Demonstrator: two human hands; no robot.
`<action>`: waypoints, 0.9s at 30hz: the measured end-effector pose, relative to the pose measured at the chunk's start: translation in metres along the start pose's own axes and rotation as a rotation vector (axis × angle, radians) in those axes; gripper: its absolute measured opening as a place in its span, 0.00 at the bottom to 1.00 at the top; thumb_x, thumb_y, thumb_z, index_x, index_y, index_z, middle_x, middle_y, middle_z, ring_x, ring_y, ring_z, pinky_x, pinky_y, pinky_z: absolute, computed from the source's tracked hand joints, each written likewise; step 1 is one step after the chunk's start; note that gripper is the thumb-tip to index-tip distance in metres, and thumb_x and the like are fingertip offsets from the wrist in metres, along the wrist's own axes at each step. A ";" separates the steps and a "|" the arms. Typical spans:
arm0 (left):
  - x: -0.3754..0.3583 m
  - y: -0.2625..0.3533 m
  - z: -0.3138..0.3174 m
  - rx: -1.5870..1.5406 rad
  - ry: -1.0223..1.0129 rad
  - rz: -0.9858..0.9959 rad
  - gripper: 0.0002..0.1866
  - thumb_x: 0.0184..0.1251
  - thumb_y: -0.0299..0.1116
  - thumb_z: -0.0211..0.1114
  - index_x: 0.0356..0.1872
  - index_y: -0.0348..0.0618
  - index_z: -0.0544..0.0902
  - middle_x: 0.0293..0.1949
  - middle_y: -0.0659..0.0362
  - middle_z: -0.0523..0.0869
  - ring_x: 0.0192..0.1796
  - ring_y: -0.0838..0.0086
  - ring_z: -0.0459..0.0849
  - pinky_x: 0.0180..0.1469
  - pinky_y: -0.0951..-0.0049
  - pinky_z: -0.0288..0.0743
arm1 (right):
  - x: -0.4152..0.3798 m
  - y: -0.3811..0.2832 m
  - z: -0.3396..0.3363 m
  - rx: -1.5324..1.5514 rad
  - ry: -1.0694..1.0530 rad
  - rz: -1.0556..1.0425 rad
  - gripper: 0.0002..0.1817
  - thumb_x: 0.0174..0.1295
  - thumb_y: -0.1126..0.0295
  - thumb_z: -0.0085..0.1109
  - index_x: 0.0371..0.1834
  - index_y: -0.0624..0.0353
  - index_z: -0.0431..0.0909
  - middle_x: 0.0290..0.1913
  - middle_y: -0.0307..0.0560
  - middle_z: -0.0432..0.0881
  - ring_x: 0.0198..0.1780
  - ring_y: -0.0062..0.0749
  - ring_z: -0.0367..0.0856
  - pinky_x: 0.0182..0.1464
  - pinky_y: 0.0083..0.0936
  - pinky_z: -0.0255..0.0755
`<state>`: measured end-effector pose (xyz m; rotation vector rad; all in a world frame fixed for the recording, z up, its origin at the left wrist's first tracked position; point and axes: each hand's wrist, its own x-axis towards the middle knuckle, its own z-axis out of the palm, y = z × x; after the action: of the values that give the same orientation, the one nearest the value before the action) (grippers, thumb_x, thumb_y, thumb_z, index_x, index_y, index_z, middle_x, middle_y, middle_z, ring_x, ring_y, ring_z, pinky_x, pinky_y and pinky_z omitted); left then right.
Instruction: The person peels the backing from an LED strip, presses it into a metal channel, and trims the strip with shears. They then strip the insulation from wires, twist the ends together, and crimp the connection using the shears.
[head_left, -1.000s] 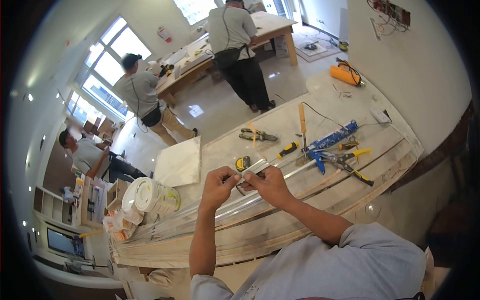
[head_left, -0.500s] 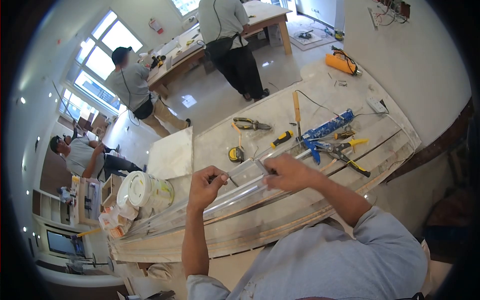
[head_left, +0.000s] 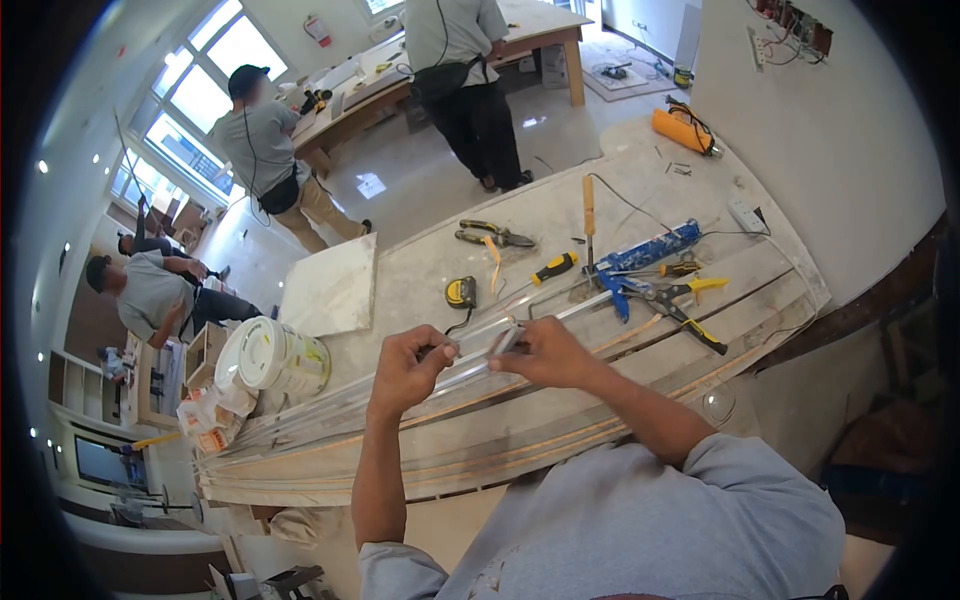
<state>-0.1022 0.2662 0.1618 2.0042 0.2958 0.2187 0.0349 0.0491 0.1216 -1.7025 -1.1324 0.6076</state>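
My right hand (head_left: 550, 357) is closed around a small flat grey piece (head_left: 507, 338) that looks metallic, its end pointing up. Just left of it, my left hand (head_left: 412, 372) is closed with thumb and forefinger pinched together; I cannot tell what is between them. A thin dark cord (head_left: 460, 325) shows right above those fingers. Both hands are over long shiny metal channels (head_left: 470, 375) lying along the worktable (head_left: 420, 260). Beyond the hands lie a yellow-black tape measure (head_left: 461, 292) and a screwdriver (head_left: 554, 268) with a yellow-black handle.
Pliers (head_left: 495, 235), a blue caulking gun (head_left: 650, 250), yellow-handled snips (head_left: 685, 305) and an orange power tool (head_left: 685, 132) lie on the table. A white bucket (head_left: 285, 355) stands at its left end beside a white board (head_left: 330, 285). Several people stand beyond, near another table (head_left: 550, 30).
My right hand has come left, closer to my left hand, and the grey piece is now tilted more upright. The whole view has shifted slightly.
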 end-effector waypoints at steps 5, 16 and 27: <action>-0.004 0.010 0.002 0.083 -0.022 -0.002 0.12 0.77 0.36 0.71 0.38 0.35 0.88 0.30 0.62 0.88 0.34 0.81 0.82 0.40 0.77 0.74 | 0.011 0.025 0.040 0.453 0.180 0.001 0.18 0.64 0.61 0.78 0.49 0.62 0.89 0.33 0.51 0.89 0.35 0.25 0.86 0.42 0.25 0.79; -0.026 0.033 0.001 0.067 -0.145 0.025 0.10 0.76 0.30 0.67 0.41 0.32 0.89 0.24 0.62 0.84 0.30 0.81 0.79 0.34 0.75 0.73 | -0.009 0.047 -0.098 -0.624 0.212 0.149 0.24 0.69 0.58 0.70 0.60 0.66 0.83 0.54 0.64 0.88 0.57 0.58 0.88 0.60 0.46 0.80; -0.042 0.055 -0.001 0.113 -0.155 0.079 0.08 0.75 0.29 0.70 0.42 0.33 0.89 0.22 0.63 0.82 0.25 0.84 0.76 0.28 0.77 0.70 | -0.008 -0.054 -0.126 -0.323 -0.117 -0.615 0.25 0.71 0.71 0.65 0.71 0.56 0.80 0.65 0.56 0.83 0.74 0.50 0.76 0.76 0.45 0.69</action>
<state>-0.1368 0.2312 0.2113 2.1338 0.1333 0.0963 0.1097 -0.0086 0.2210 -1.4682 -1.8133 0.1393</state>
